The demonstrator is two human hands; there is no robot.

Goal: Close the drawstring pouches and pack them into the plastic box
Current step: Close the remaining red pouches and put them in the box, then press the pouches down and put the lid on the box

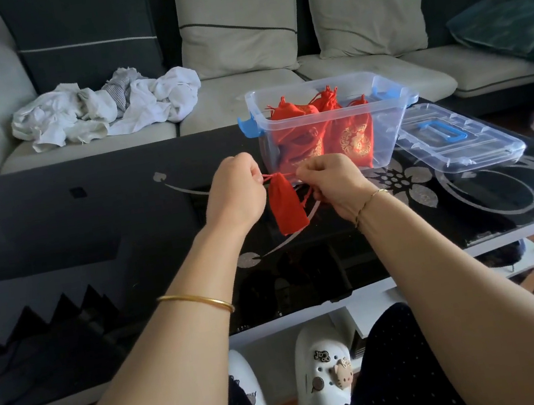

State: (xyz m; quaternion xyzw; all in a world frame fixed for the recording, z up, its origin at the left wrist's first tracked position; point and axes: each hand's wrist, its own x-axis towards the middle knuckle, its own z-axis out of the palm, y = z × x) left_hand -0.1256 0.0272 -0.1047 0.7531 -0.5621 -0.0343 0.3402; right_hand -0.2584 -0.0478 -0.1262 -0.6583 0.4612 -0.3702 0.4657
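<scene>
Small plain red fabric drawstring pouch hangs in the air above the glossy black glass table, mouth up and cinched narrow. Left hand pinches the red cord at 10 o'clock of the pouch; right hand pinches the cord end at 2 o'clock, fingers curled. The pouch looks soft, light and floppy, not fragile, so it is best taken by the cords or the gathered neck. Clear plastic box with blue latches sits at 1 o'clock and holds several red gold-printed pouches. Clear lid with blue handle lies at 3 o'clock of the box.
</scene>
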